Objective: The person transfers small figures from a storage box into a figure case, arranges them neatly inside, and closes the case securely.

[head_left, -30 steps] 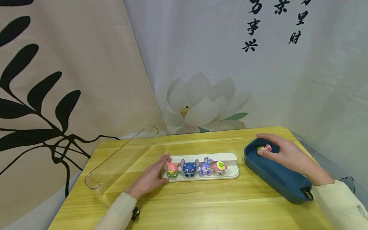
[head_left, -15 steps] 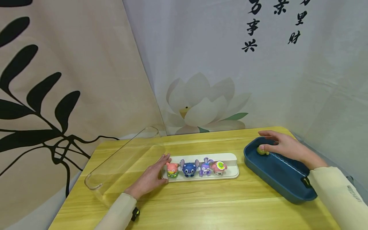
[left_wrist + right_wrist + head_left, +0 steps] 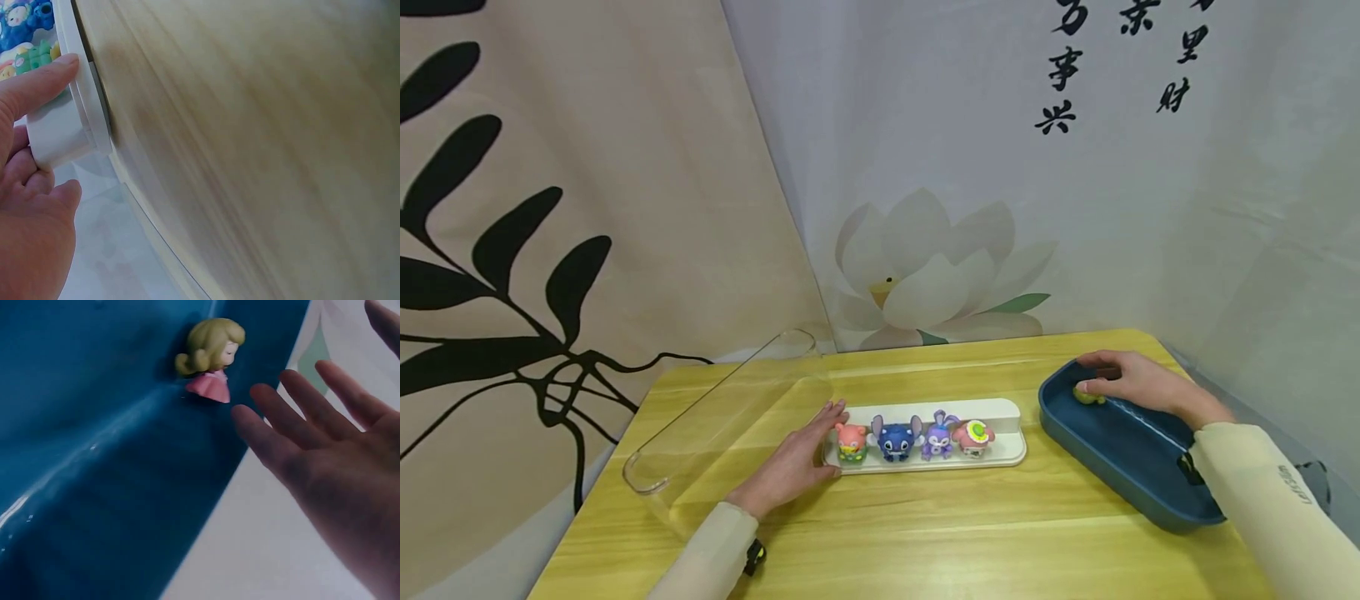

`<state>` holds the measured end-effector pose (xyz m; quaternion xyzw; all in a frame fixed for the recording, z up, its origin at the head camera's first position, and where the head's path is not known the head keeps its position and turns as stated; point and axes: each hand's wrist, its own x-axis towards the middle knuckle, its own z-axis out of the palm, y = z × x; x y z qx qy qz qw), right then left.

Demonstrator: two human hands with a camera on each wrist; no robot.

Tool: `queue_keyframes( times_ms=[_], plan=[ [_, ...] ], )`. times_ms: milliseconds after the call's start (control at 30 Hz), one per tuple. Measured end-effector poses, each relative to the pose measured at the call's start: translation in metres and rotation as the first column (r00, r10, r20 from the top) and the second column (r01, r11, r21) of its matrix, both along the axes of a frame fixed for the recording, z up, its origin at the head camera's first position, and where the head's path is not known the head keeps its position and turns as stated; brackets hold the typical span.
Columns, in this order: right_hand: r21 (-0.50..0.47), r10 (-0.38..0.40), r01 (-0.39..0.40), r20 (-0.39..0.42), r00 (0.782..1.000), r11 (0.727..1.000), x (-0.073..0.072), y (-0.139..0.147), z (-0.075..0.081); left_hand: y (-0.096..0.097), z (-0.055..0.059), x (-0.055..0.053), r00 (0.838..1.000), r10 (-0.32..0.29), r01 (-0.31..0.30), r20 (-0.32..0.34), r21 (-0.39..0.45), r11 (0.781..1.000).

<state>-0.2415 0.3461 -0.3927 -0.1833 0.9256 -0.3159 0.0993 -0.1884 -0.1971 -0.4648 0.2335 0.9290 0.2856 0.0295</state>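
Note:
My left hand (image 3: pixel 790 467) grips the left end of a white stepped display stand (image 3: pixel 1009 410), thumb at the front and fingers behind. Small figurines stand on it in a row: a pink-and-green one (image 3: pixel 852 443), a blue big-eared one (image 3: pixel 896 439), a purple rabbit (image 3: pixel 937 436) and a pink one with a green-and-yellow top (image 3: pixel 973 437). My right hand (image 3: pixel 1142 383) reaches into the far end of a dark blue tray (image 3: pixel 1138 492). Inside lies a blond doll figurine (image 3: pixel 212 356) in a pink dress; in the right wrist view the spread fingertips (image 3: pixel 244 419) are just beside it.
A long transparent cover (image 3: pixel 722 425) lies left of my left hand, reaching the table's left side. The wooden table (image 3: pixel 925 533) ends at a hanging cloth (image 3: pixel 940 167) printed with a lotus, leaves and characters.
My right hand has shifted slightly over the tray, and the doll's pink part no longer shows in the head view. The tray's near end has swung a little right. My left hand stays put.

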Motion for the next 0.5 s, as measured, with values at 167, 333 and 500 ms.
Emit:
queue_keyframes(
  times_ms=[167,333,500],
  plan=[
    [0.016,-0.015,0.015,0.016,1.0,1.0,-0.004,0.005,-0.01,0.0,0.0,0.0,1.0,0.003,-0.003,0.004,-0.008,1.0],
    [0.041,-0.018,0.017,0.029,0.999,0.999,-0.005,0.007,-0.015,0.001,0.0,0.0,1.0,0.011,-0.011,0.017,-0.008,1.0],
    [0.056,-0.03,0.027,0.047,0.998,0.998,-0.003,0.009,-0.014,0.001,0.0,0.0,1.0,0.012,-0.012,0.014,-0.005,1.0]
  ],
)
